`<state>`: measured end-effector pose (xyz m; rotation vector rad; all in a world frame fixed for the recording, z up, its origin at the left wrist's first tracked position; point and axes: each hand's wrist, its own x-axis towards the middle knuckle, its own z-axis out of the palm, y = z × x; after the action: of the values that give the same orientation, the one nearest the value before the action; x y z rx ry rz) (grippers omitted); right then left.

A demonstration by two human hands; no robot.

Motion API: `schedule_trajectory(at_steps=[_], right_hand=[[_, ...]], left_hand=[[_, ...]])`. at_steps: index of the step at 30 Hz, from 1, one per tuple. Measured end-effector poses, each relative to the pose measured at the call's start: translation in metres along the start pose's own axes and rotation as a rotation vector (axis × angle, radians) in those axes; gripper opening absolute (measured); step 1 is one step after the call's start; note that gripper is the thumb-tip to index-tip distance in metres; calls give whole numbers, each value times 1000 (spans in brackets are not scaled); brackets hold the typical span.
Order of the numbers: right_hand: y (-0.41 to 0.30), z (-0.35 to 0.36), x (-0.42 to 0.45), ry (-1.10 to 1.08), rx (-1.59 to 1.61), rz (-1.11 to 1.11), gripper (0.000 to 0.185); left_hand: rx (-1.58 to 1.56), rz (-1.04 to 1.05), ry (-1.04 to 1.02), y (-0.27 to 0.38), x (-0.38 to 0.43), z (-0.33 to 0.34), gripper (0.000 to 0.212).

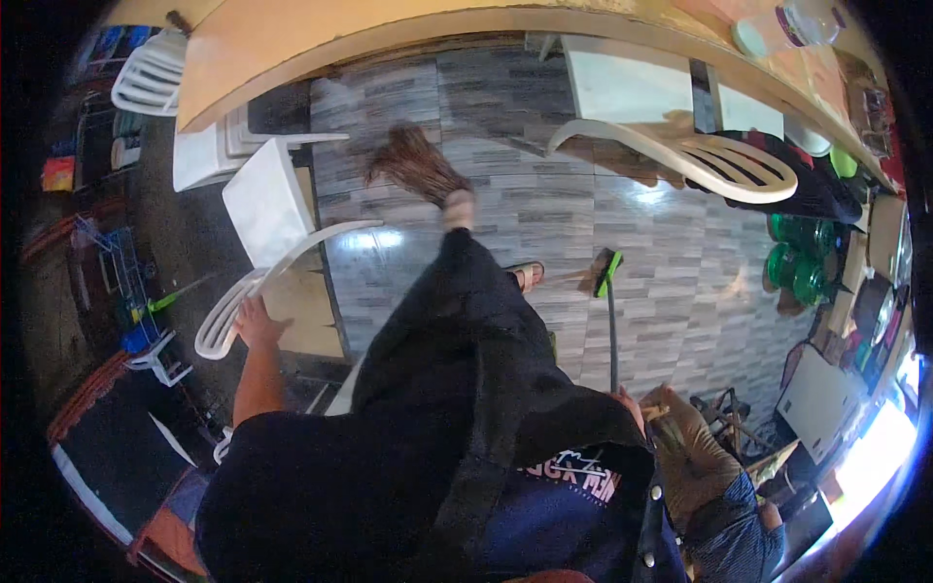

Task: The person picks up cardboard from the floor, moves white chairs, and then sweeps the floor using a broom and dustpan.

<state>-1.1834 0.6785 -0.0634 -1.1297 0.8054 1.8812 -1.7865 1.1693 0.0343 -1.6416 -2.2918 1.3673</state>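
Observation:
My left hand (259,324) rests on the slatted back of a white plastic chair (266,204), its fingers spread along the edge. My right hand (630,409), mostly hidden by my dark clothing, is at the grey handle (613,335) of a push brush. The brush's green-and-black head (607,272) lies on the wood-look tiled floor (656,255). Ahead of my black trouser leg (466,291) is a brown bristly bundle (415,164), like a broom head; whether it joins the tan part behind it, I cannot tell. My sandalled foot (530,277) is on the floor.
A long orange-tan counter (364,36) crosses the far side, with a clear plastic bottle (794,29) on it. Another white chair (670,157) stands beneath its right half. Green bottles (802,255) are at right. A person in brown trousers (681,452) is close on my right.

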Motion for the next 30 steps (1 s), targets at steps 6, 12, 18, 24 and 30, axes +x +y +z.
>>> schedule_trajectory(at_steps=[6,12,18,24,30], right_hand=[[-26,-77,-17,200,-276,24,17],[-103,19,-43,389,-975,27,19],[-110,97,-51,511,-632,91,18],[-107,97,-40,481,-511,111,15],[-87,92,-40,475,-664,42,14]], left_hand=[[76,-181,83,-68,57,27,78],[-207,120,253,-76,46,65,38],[-335,289,352,33,-24,-36,24],[-410,433,468,113,-77,-84,20],[-362,703,544,171,-137,-81,13]])
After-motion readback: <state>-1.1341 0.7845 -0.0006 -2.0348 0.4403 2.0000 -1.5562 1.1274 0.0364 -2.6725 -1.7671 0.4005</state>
